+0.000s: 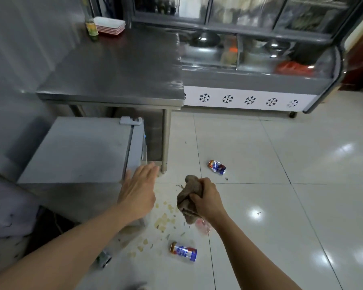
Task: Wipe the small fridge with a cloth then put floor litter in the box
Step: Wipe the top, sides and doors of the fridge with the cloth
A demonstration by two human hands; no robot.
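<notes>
The small grey fridge (78,151) stands low at the left, under the edge of a steel table. My left hand (137,191) is flat with straight fingers at the fridge's front right corner. My right hand (208,200) grips a bunched brown cloth (188,197) over the floor, right of the fridge. Litter lies on the white tiles: a crushed can (217,167) further out, a whole blue and red can (183,251) near me, a pink wrapper (203,225) under the cloth, another can (104,259) partly hidden by my left arm, and yellowish scraps (164,220). No box is in view.
A steel table (113,65) stands behind the fridge with a bottle (91,28) and stacked trays (109,26) at its back. A glass display cooler (249,59) runs along the far wall. A pale bag or cloth (6,212) sits at the left edge.
</notes>
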